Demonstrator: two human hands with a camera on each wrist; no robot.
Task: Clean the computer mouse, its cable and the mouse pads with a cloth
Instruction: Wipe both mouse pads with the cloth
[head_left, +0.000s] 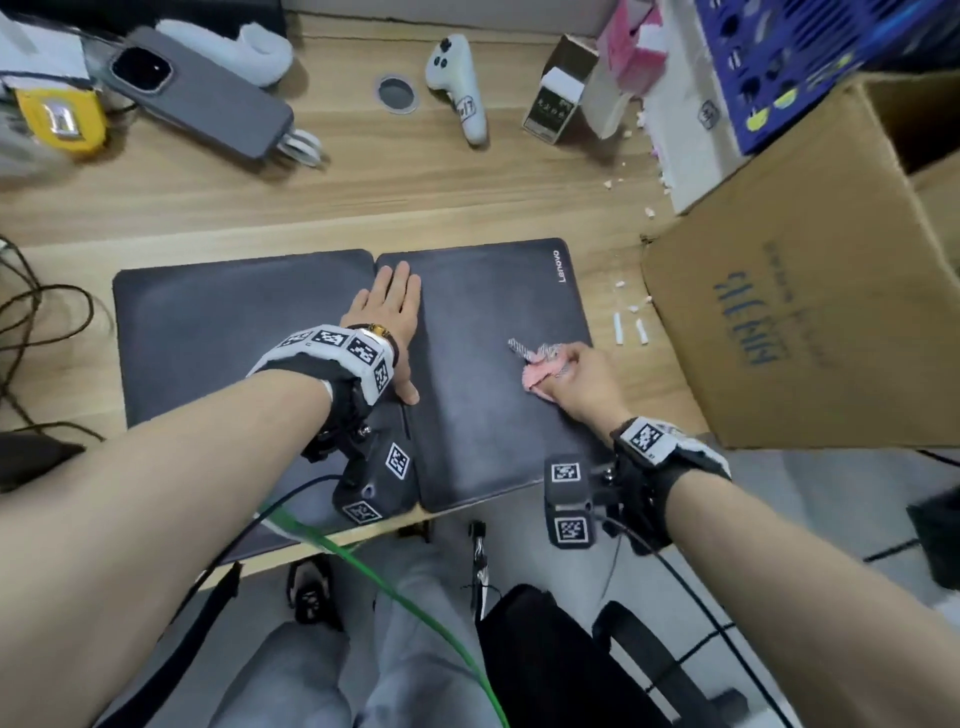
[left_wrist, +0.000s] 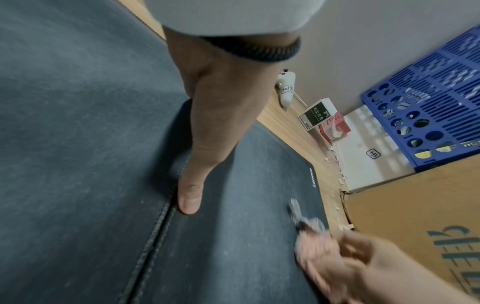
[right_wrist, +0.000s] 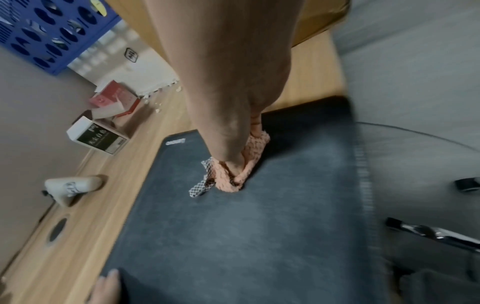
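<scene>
Two dark grey mouse pads lie side by side on the wooden desk, the left pad (head_left: 218, 332) and the right pad (head_left: 493, 405) with a Lenovo mark. My left hand (head_left: 387, 317) lies flat with straight fingers across the seam between them, the thumb (left_wrist: 189, 197) on the right pad's edge. My right hand (head_left: 576, 371) grips a bunched pink cloth (head_left: 540, 366) with a checked grey corner and presses it on the right pad (right_wrist: 233, 236) near its right edge. The cloth (right_wrist: 249, 162) shows under the fingers. No mouse or mouse cable is in view.
A big cardboard box (head_left: 810, 291) stands right of the pads, with a blue crate (head_left: 779, 57) behind. Farther back lie a white controller (head_left: 460, 83), a small carton (head_left: 558, 98), a grey phone (head_left: 202, 98) and a yellow tape measure (head_left: 62, 122). White crumbs (head_left: 631, 322) dot the desk.
</scene>
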